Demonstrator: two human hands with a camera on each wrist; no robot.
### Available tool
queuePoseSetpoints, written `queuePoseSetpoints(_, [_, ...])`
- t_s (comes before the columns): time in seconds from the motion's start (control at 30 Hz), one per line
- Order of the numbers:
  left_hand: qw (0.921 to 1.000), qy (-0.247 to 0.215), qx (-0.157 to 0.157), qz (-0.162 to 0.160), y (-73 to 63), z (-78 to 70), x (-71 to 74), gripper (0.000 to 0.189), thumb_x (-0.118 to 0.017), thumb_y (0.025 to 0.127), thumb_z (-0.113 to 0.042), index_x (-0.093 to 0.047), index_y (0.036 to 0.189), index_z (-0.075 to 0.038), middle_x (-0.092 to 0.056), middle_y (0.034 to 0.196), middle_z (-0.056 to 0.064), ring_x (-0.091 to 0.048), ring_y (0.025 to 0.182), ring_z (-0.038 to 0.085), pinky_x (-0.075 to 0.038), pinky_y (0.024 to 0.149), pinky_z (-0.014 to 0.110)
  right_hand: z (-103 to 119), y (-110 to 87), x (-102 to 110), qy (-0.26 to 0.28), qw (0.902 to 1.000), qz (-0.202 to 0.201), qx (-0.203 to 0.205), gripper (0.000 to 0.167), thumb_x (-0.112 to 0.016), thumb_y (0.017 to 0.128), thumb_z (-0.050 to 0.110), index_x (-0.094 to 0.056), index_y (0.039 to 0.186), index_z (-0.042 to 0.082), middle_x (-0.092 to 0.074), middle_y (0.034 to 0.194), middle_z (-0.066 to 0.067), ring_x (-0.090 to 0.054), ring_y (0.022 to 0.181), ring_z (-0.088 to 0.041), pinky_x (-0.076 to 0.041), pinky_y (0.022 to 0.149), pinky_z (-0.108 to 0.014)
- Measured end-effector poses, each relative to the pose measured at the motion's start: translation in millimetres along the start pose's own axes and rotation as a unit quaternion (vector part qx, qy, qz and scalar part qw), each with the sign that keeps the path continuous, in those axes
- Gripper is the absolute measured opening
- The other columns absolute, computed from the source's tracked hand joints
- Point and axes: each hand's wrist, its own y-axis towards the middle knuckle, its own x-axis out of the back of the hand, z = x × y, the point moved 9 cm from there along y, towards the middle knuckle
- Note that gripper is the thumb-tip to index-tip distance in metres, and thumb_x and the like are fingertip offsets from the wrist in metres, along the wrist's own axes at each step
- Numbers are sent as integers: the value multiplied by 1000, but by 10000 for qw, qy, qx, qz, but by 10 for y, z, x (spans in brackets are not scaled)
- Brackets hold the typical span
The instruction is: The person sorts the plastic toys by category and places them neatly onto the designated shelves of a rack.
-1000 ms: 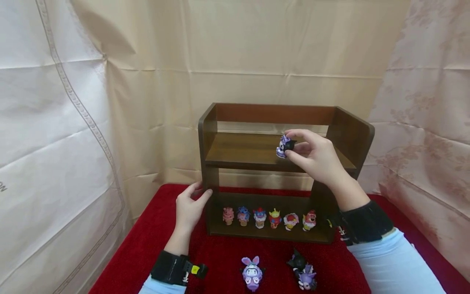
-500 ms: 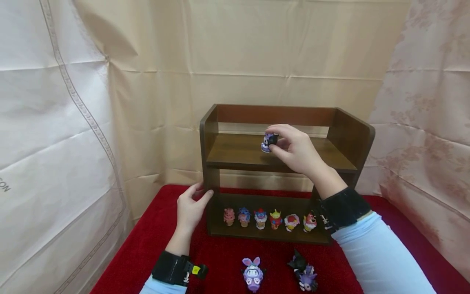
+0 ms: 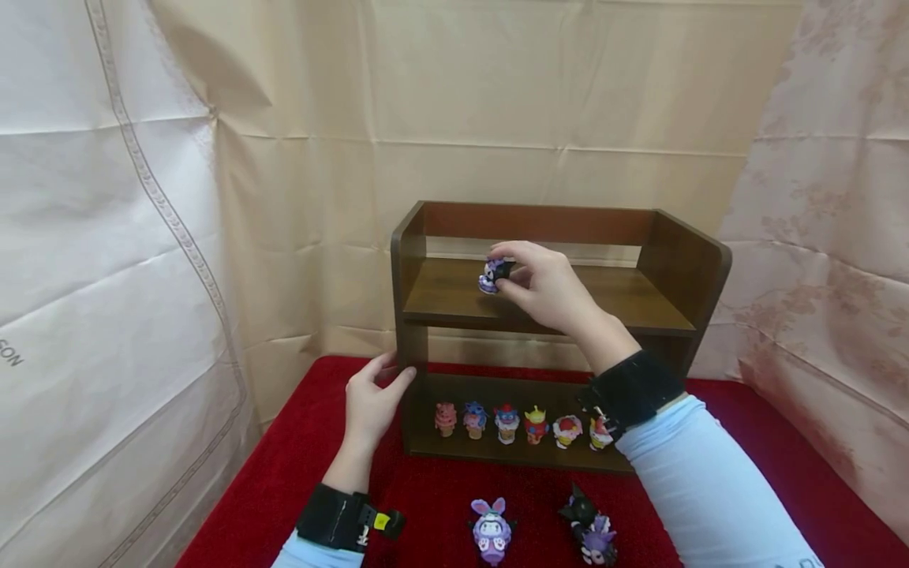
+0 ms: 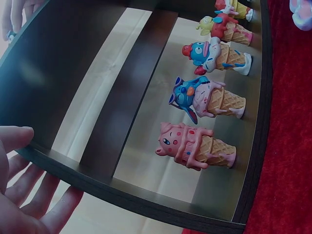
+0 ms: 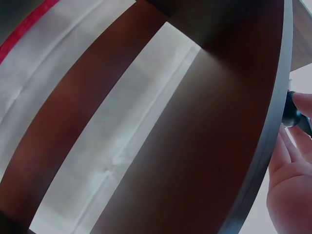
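My right hand point(image 3: 547, 285) pinches a small purple, black and white figurine point(image 3: 491, 276) between thumb and fingertips, above the left part of the upper board of a dark brown wooden shelf point(image 3: 443, 296). In the right wrist view that hand point(image 5: 292, 185) shows at the right edge, and the figurine's dark part point(image 5: 291, 111) is partly hidden by the shelf's board. My left hand point(image 3: 372, 402) holds the shelf's left side panel, thumb at the front edge and fingers along the outside, as the left wrist view also shows.
Several ice-cream-cone figurines point(image 3: 507, 424) stand in a row on the lower board. On the red cloth point(image 3: 419, 513) in front lie a purple rabbit-eared figurine point(image 3: 491, 532) and a black and purple one point(image 3: 595, 538). Beige curtains point(image 3: 454, 95) hang behind.
My right hand has moved left over the upper board with the figurine in its grip. The left hand stays on the side panel.
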Motion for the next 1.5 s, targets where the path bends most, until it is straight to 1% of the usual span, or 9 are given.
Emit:
queuePoseSetpoints(0.17, [10000, 27, 2, 24, -3, -11, 8, 35, -78, 90, -14, -73, 124, -7, -72, 120, 11, -69, 106, 30, -59, 81, 44, 0, 60, -111, -60, 9998, 186, -82, 39, -71, 91, -6, -64, 128, 4, -63, 132, -12, -69, 106, -29, -58, 88, -41])
queuePoseSetpoints(0.27, [10000, 54, 39, 18, -9, -6, 20, 34, -78, 91, -14, -73, 124, -8, -72, 121, 10, -68, 106, 28, -59, 83, 47, -20, 88, -178, -131, 9993, 290, -182, 39, -71, 92, -5, -64, 129, 6, -63, 131, -12, -70, 103, -30, -58, 88, -40])
queuePoseSetpoints(0.47, [10000, 21, 27, 68, -4, -10, 2, 34, -77, 92, -14, -73, 124, -7, -72, 121, 10, -69, 106, 28, -59, 83, 47, -28, 109, -261, -186, 9985, 449, -251, 38, -72, 92, -3, -64, 128, 6, -65, 127, -11, -71, 99, -27, -58, 88, -40])
queuePoseSetpoints(0.67, [10000, 0, 34, 77, -1, -18, -1, 34, -78, 91, -14, -73, 124, -6, -72, 121, 11, -69, 106, 29, -59, 83, 47, 6, 119, -289, -208, 9977, 566, -303, 40, -72, 92, -2, -64, 130, 7, -66, 128, -11, -72, 99, -28, -57, 89, -42])
queuePoseSetpoints(0.9, [9999, -44, 85, 114, -2, -9, -3, 35, -78, 92, -15, -72, 125, -6, -71, 122, 11, -68, 107, 30, -58, 85, 49, 9, 140, -327, -426, 9956, 703, -444, 43, -71, 93, 0, -63, 134, 10, -65, 131, -12, -72, 100, -29, -57, 91, -44])
queuePoseSetpoints(1.13, [9999, -88, 64, 135, -7, -12, -14, 35, -79, 91, -15, -73, 125, -7, -72, 121, 10, -68, 105, 29, -59, 83, 48, 28, 121, -311, -462, 9945, 823, -444, 52, -74, 91, 1, -58, 140, 11, -62, 136, -11, -71, 100, -25, -58, 88, -39])
queuePoseSetpoints(1.3, [9999, -55, 50, 113, -10, -27, -10, 34, -78, 91, -15, -73, 124, -8, -72, 120, 10, -68, 105, 29, -59, 83, 48, 35, 105, -280, -367, 9949, 849, -414, 58, -79, 91, 14, -54, 143, 11, -54, 141, -10, -72, 93, -18, -59, 81, -32])
queuePoseSetpoints(1.4, [9999, -2, 46, 89, -8, -28, -2, 34, -78, 91, -15, -73, 124, -8, -72, 121, 10, -68, 106, 29, -59, 83, 47, 15, 112, -259, -474, 9941, 738, -640, 61, -80, 90, 26, -53, 143, 11, -53, 140, -9, -71, 90, -17, -58, 80, -31])
queuePoseSetpoints(1.5, [10000, 22, 40, 66, -6, -29, 2, 34, -78, 91, -15, -73, 124, -7, -72, 121, 10, -68, 106, 28, -59, 83, 46, -7, 137, -269, -638, 9912, 656, -953, 60, -80, 89, 34, -57, 138, 9, -58, 131, -9, -66, 96, -22, -55, 83, -36])
